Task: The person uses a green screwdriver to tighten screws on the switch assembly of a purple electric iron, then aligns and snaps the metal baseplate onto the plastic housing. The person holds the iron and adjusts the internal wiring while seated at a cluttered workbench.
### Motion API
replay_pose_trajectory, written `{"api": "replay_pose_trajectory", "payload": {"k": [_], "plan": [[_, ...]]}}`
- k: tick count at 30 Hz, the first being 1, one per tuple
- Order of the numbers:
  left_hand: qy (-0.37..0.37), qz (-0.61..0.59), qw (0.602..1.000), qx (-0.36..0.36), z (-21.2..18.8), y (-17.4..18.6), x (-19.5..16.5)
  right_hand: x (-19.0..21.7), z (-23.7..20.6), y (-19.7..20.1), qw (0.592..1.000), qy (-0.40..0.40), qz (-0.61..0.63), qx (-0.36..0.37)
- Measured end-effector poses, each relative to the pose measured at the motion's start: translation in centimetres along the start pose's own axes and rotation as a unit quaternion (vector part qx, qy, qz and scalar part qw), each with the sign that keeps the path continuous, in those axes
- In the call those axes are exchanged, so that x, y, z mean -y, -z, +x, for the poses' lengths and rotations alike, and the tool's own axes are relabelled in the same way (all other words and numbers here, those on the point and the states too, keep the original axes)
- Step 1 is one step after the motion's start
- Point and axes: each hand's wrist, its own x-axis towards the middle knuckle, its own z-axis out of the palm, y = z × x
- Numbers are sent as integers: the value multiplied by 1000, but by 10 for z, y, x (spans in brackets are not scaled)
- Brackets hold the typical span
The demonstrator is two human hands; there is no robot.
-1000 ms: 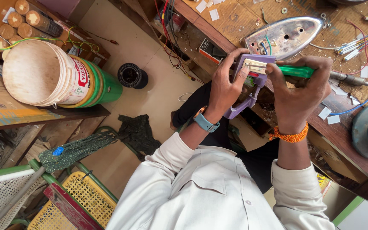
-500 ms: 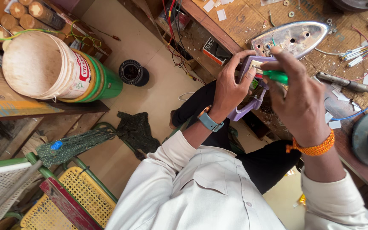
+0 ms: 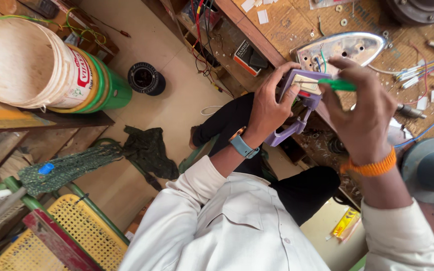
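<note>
My left hand (image 3: 269, 108), with a blue-strapped watch at the wrist, grips a purple plastic iron housing (image 3: 297, 108) held up over my lap. My right hand (image 3: 365, 118), with an orange thread at the wrist, holds a green-handled screwdriver (image 3: 338, 84). Its shaft points left into a pale part at the top of the housing. Just beyond my hands, the iron's shiny metal soleplate (image 3: 345, 49) lies on the wooden workbench (image 3: 287, 30) with coloured wires coming out of it.
Loose wires (image 3: 423, 65), white scraps and a grey round object (image 3: 430, 168) lie on the bench. A cream and green bucket (image 3: 51, 68) lies on a shelf at left. A black spool (image 3: 145, 79), a dark cloth (image 3: 146, 150) and a yellow mesh chair (image 3: 56, 233) are below.
My right hand has turned over the screwdriver, its back now facing the camera, and both hands sit a little lower in view. The left hand keeps its grip on the purple housing.
</note>
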Motion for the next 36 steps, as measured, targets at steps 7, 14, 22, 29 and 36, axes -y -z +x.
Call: {"api": "replay_pose_trajectory", "payload": {"k": [7,14,22,29,36], "plan": [[-86,40,995,-20,4,3,2,25,15,15,995,29,61,76],[-31,19,999,8,7,8,1,29,24,21,991,-2,54,124],[-65,26,998,3,10,10,4,36,23,18,991,-11,34,128],[-87,27,996,4,12,10,5,28,16,13,992,-37,103,58],[-79,41,996,0,11,8,3,33,14,9,994,-53,80,50]]}}
